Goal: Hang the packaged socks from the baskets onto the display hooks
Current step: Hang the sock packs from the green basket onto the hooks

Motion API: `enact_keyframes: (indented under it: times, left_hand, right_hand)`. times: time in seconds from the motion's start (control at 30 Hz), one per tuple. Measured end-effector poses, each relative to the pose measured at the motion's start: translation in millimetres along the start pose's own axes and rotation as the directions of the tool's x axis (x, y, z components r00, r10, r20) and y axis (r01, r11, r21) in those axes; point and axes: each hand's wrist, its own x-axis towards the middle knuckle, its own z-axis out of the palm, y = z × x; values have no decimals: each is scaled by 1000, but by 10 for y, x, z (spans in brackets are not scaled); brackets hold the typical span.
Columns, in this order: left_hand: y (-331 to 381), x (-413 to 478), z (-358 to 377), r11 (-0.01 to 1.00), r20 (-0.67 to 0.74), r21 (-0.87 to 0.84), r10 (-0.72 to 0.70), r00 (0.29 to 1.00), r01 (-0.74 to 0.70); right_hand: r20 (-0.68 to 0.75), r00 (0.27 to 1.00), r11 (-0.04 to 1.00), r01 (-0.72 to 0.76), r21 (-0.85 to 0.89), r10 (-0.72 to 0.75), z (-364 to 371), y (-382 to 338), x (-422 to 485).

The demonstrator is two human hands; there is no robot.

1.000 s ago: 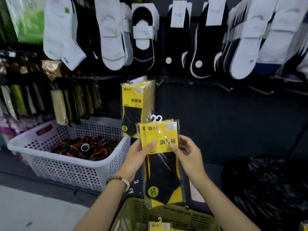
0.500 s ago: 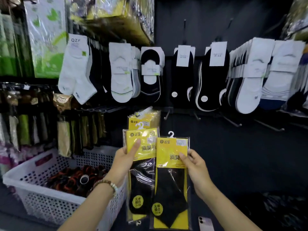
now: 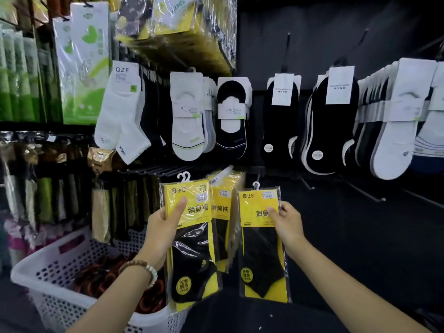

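Up at eleven o'clock from my right hand (image 3: 287, 223), whose fingers pinch an upright sock pack (image 3: 262, 248), juts the display hook (image 3: 230, 168); my left hand (image 3: 165, 228) grips the other pack (image 3: 192, 251), hook at one o'clock.

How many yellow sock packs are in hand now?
2: the left pack in the left hand, the right pack in the right hand. The left pack's hanger looks doubled, so another may hide behind.

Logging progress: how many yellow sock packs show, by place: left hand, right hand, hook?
Left-hand pack: 1 front; two hanger tabs, maybe another behind
Right-hand pack: 1
Hanging stack: 1 front; rest uncountable
Total: 3 fronts showing
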Motion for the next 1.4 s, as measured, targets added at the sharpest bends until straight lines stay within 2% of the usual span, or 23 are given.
enact_keyframes:
  times: [0.17,0.33,0.43,0.5,0.63,0.73,0.8,0.97,1.17,1.27,1.4]
  left_hand:
    - [-32,34,59,999,2,-50,2,1000,-2]
    - [-143,62,94,998,34,-64,2,999,0]
    - [-182,42,147,998,44,-61,-7,999,10]
    - [-195,6,200,997,51,-74,-13,999,17]
    - [-219,-72,333,992,107,-115,-42,993,54]
    - [-210,-159,467,990,148,-108,-74,986,90]
    - [-177,-242,543,990,153,-98,-81,985,97]
    - [-121,-410,653,970,179,-194,-109,978,144]
    - [-68,-402,573,999,202,-15,-27,979,31]
    - [-81,-316,474,998,149,25,50,988,-55]
    - [-113,-165,330,992,112,23,122,986,-126]
  right_hand:
    - [-136,982,991,-130,12,130,58,207,257]
    - [-298,919,966,-257,40,257,-48,342,337]
    - [-322,899,955,-282,90,295,-148,360,248]
    - [-258,927,962,-253,106,272,-172,310,127]
    - [41,986,981,-165,101,162,-68,41,-260]
    - [233,969,990,-108,87,85,42,-129,-521]
    - [280,959,998,-63,22,54,98,-182,-640]
    - [198,980,999,-38,2,37,103,-195,-726]
    - [186,967,970,-202,135,175,-108,-91,-687]
    - [93,979,962,-195,189,180,-248,-31,-620]
    - [-59,988,977,-130,167,142,-355,-67,-432]
